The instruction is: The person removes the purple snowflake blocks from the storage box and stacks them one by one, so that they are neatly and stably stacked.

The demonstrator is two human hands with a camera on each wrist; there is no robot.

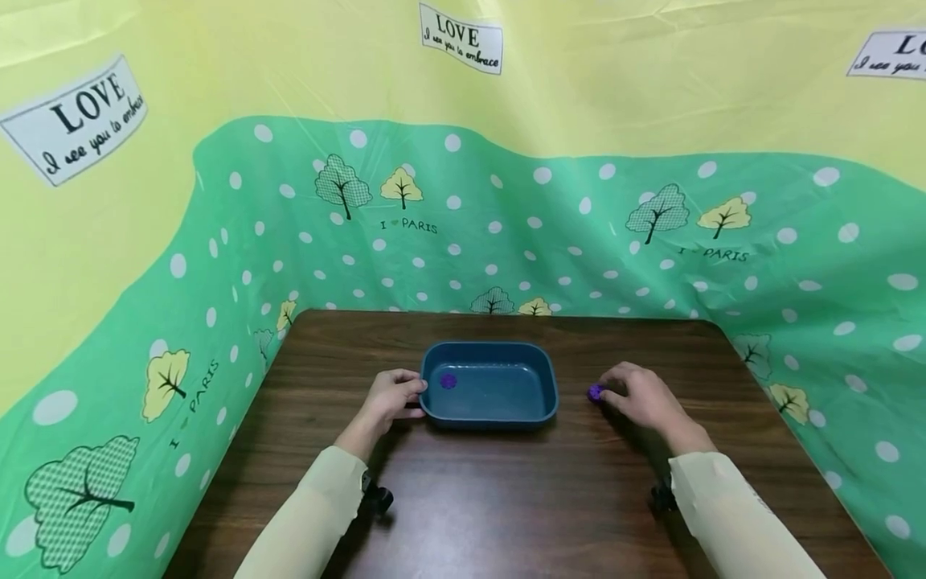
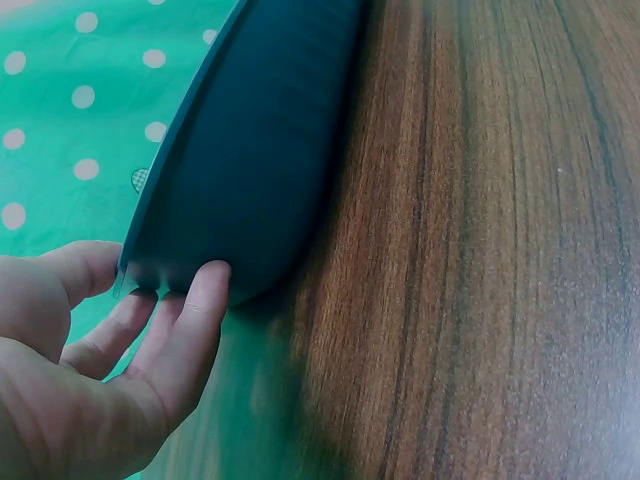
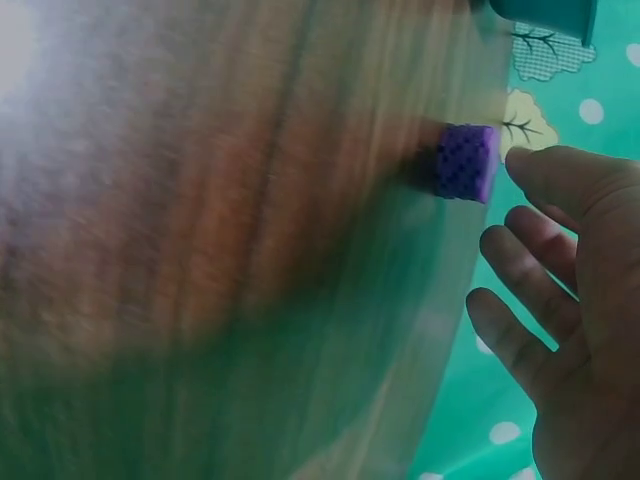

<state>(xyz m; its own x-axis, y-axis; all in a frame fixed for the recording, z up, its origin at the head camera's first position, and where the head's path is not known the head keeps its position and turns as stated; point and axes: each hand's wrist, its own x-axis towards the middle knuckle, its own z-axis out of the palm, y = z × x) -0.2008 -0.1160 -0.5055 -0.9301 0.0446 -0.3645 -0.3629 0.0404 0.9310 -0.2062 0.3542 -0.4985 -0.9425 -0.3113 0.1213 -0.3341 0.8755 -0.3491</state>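
Observation:
A dark blue rectangular tub (image 1: 488, 420) stands on the table. My left hand (image 1: 389, 400) holds its left end, one digit at the rim and other fingertips against the outer wall, as the left wrist view shows. Inside the tub, near its left end, lies a small purple flower-shaped piece (image 1: 448, 381). Right of the tub sits a small purple block (image 1: 595, 392); its bumpy side shows in the right wrist view. My right hand (image 1: 644, 398) reaches over beside this block, fingers loosely spread. A small gap separates the thumb tip from the block (image 3: 466, 162) in the right wrist view.
The dark wood table (image 1: 470, 498) shines with reflected light. Behind it and along both sides hangs a green and yellow cloth (image 1: 448, 177) with dots and trees. A black device (image 1: 378, 497) is strapped at the left wrist, and another (image 1: 661, 497) at the right.

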